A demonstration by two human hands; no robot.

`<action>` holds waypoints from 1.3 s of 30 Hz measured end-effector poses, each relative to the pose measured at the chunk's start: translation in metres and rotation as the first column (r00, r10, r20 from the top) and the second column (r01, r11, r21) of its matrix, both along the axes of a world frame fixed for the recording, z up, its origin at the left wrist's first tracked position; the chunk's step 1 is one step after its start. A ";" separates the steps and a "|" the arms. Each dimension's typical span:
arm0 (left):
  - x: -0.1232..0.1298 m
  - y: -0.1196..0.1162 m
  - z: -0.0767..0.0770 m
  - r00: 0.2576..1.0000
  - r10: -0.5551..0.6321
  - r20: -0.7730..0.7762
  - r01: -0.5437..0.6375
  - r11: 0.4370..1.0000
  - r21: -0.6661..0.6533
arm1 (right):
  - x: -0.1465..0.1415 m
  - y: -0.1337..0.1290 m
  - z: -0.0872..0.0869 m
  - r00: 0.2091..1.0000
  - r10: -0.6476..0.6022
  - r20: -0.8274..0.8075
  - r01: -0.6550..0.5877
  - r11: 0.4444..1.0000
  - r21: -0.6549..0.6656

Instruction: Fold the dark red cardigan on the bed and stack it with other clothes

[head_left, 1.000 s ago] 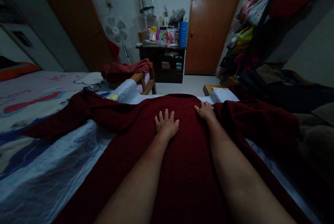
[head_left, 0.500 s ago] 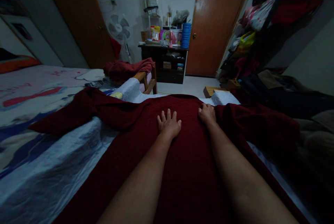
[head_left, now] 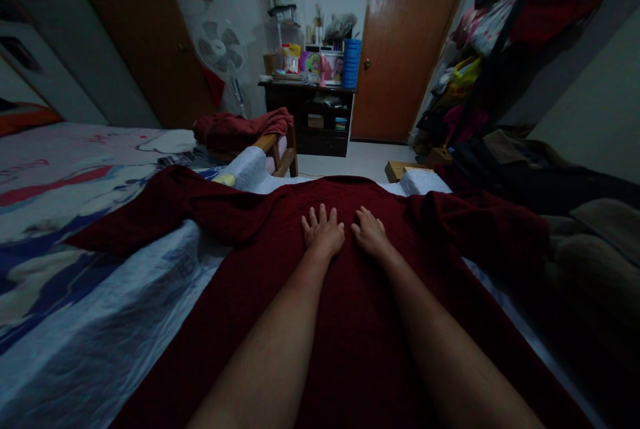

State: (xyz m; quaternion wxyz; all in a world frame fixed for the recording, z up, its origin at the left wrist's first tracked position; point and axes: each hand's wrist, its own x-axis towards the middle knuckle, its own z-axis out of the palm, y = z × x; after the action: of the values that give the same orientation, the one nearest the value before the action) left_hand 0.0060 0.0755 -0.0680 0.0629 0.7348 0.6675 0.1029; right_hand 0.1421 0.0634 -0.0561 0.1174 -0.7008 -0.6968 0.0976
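Observation:
A dark red long-sleeved garment (head_left: 345, 309) lies spread out in front of me, its neck end away from me and its sleeves out to both sides. My left hand (head_left: 324, 230) rests flat on its upper part with the fingers spread. Close beside it on the right, my right hand (head_left: 369, 231) also lies on the fabric, fingers apart and slightly bent. Neither hand grips anything. Under the garment is a light blue-grey cloth (head_left: 150, 302), visible along both edges.
On the left is a bed with a patterned sheet (head_left: 65, 182). A reddish folded cloth (head_left: 243, 130) hangs over a wooden frame (head_left: 286, 155). Dark clothes (head_left: 560, 172) are heaped on the right. Farther back stand a fan (head_left: 221, 47), a dark cabinet (head_left: 305, 132) and a wooden door (head_left: 405, 42).
My right hand has moved left from the garment's right shoulder area to beside my left hand, its fingers now less curled. My left hand stays in place. The view has shifted slightly.

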 end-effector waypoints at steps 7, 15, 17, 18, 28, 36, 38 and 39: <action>-0.002 0.005 -0.003 1.000 -0.006 -0.014 0.007 0.999 0.051 | -0.008 -0.010 -0.006 0.997 0.019 0.077 -0.022 0.999 0.034; 0.001 0.021 -0.002 0.998 0.064 -0.027 -0.063 0.996 0.064 | -0.008 -0.011 -0.007 0.996 0.022 0.083 -0.026 0.999 0.042; -0.001 0.028 -0.002 0.997 0.071 -0.025 -0.070 0.997 0.043 | -0.008 -0.012 -0.007 0.996 0.024 0.080 -0.028 0.999 0.045; -0.002 0.032 -0.001 0.997 0.074 -0.024 -0.073 0.997 0.035 | -0.008 -0.012 -0.007 0.996 0.027 0.080 -0.031 0.999 0.042; -0.028 0.073 -0.002 0.995 0.074 -0.065 -0.068 0.994 0.090 | -0.006 -0.011 -0.005 0.998 0.026 0.051 -0.026 1.000 0.006; -0.049 0.092 -0.005 0.996 -0.002 -0.089 0.005 0.999 0.036 | -0.008 -0.013 -0.002 0.998 0.001 0.056 0.000 1.000 -0.009; -0.050 0.092 -0.005 0.996 -0.001 -0.088 0.006 0.998 0.061 | -0.008 -0.012 -0.003 0.998 -0.020 0.059 0.020 1.000 -0.004; -0.050 0.091 -0.005 0.996 0.005 -0.089 0.002 0.997 0.082 | -0.008 -0.012 -0.004 0.998 -0.025 0.059 0.025 1.000 -0.001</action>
State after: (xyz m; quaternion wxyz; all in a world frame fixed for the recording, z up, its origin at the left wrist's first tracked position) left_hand -0.0440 0.1664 -0.0727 0.0026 0.7400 0.6655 0.0972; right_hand 0.1340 0.0511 -0.0599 0.0971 -0.7123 -0.6909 0.0760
